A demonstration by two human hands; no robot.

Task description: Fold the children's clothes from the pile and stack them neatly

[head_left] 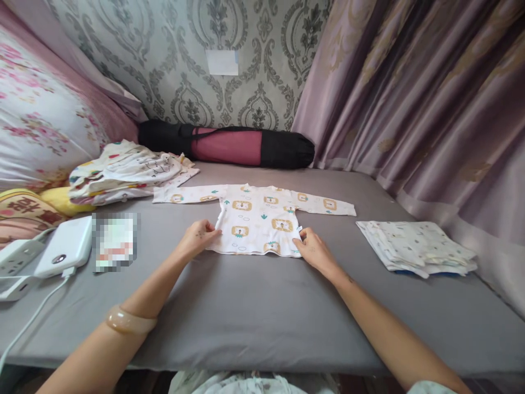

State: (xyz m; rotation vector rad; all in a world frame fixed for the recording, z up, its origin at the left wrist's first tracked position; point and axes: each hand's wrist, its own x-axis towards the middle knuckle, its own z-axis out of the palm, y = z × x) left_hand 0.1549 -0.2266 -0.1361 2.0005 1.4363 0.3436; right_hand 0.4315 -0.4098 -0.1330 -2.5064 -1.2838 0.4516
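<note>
A small white long-sleeved shirt (257, 221) with a lion print lies spread flat on the grey sheet, its neck toward the wall and both sleeves stretched out sideways. My left hand (200, 236) pinches the shirt's left side edge near the hem. At the opposite side edge, close to a small tag, my right hand (315, 249) has its fingers closed on the fabric. The hem between the two hands is slightly wavy.
Folded white clothes (418, 246) lie at the right. A heap of clothes (127, 169) sits at the back left by a floral pillow (41, 115). A power bank (68, 246), cable and power strip (18, 257) are at left. A black-and-pink rolled bag (227, 146) lies along the wall.
</note>
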